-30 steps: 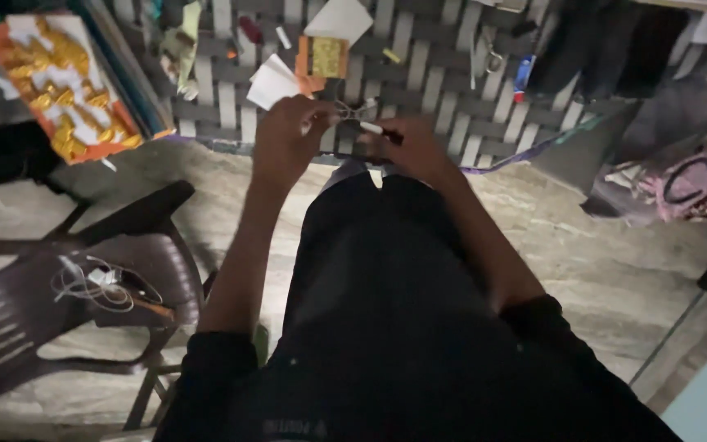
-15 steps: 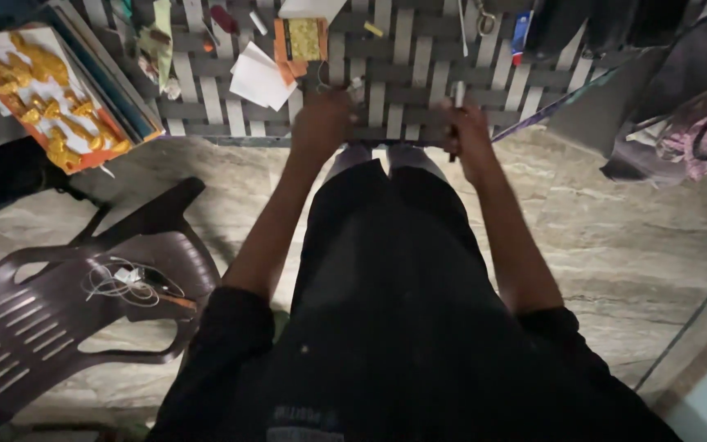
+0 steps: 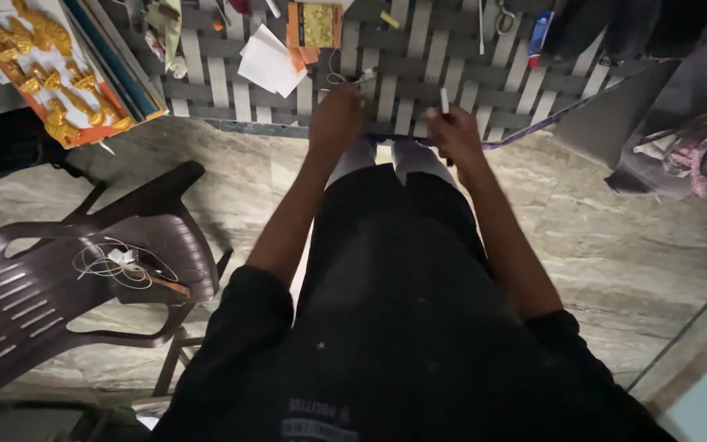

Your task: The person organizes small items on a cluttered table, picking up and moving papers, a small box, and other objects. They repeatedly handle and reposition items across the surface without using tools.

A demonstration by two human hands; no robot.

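Fingers of your right hand (image 3: 454, 131) are curled tight around a thin white stick (image 3: 443, 101) that pokes up just above your knuckles. Your left hand (image 3: 337, 116) is bunched over a bit of thin wire (image 3: 344, 78) at its fingertips; whether it pinches the wire I cannot tell. Both hands rest at the near edge of the woven strap surface (image 3: 407, 61), with white paper sheets (image 3: 268, 62) just left of your left fingers.

white paper (image 3: 269, 61) beside hands (woven surface (image 3: 419, 78) cluttered)
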